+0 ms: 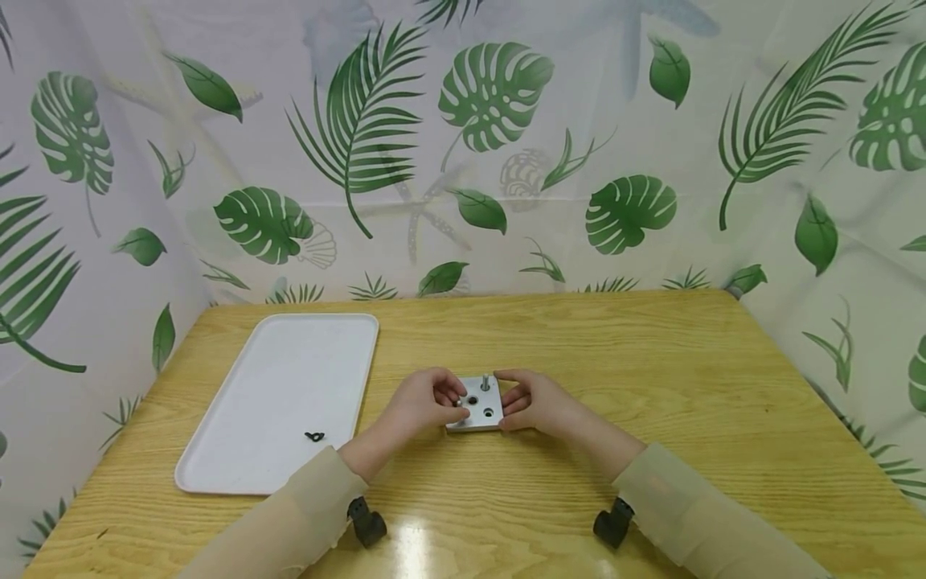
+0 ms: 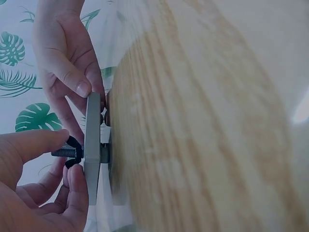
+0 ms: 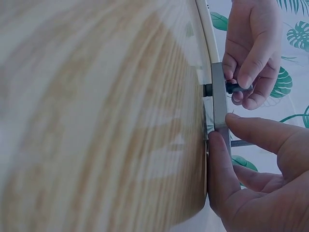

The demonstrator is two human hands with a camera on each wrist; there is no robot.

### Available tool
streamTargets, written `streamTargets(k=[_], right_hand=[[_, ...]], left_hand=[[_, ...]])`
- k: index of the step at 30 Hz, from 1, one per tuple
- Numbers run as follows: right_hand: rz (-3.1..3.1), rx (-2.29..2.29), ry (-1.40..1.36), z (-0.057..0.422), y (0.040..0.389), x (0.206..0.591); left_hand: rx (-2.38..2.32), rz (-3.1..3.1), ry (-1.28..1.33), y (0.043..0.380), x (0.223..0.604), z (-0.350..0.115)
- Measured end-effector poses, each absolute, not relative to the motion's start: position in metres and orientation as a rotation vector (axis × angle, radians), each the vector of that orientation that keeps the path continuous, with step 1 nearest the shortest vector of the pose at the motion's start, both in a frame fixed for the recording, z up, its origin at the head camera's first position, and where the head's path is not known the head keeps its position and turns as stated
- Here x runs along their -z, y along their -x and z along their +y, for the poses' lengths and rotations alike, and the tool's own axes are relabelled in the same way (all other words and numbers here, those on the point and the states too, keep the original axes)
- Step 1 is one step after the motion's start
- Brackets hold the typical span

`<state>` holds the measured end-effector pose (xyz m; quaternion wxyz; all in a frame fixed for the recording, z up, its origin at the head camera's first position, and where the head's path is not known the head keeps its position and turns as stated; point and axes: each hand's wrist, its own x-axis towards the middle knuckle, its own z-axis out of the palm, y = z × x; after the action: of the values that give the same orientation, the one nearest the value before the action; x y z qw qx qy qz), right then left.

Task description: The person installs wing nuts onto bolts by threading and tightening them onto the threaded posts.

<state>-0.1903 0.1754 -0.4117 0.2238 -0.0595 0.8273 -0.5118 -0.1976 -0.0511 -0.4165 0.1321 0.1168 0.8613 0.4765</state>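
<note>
A square metal plate (image 1: 476, 419) with holes lies raised just off the tabletop, bolt heads beneath it. At its left side, my left hand (image 1: 425, 400) pinches a black wing nut (image 2: 77, 152) between thumb and index finger. That wing nut sits on a threaded bolt (image 2: 60, 152) standing up through the plate, close against the plate's face. My right hand (image 1: 537, 404) grips the plate's right edge, thumb and fingers on its rim. Near the plate's far right corner another bolt (image 1: 485, 382) stands upright with its thread bare.
To the left lies a white tray (image 1: 289, 370), carrying a second black wing nut (image 1: 314, 437) near its right edge. The wooden table (image 1: 651, 362) extends around the hands. A leaf-print cloth (image 1: 405, 177) hangs behind and along both sides.
</note>
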Motion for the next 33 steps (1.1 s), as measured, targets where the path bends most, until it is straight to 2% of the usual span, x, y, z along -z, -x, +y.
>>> streamTargets(k=[33], right_hand=[[2.289,1.426,0.179,0.1753,0.1901,0.4151]], left_hand=[[-1.403,2.567,-0.35,0.1938,0.4173,-0.0522]])
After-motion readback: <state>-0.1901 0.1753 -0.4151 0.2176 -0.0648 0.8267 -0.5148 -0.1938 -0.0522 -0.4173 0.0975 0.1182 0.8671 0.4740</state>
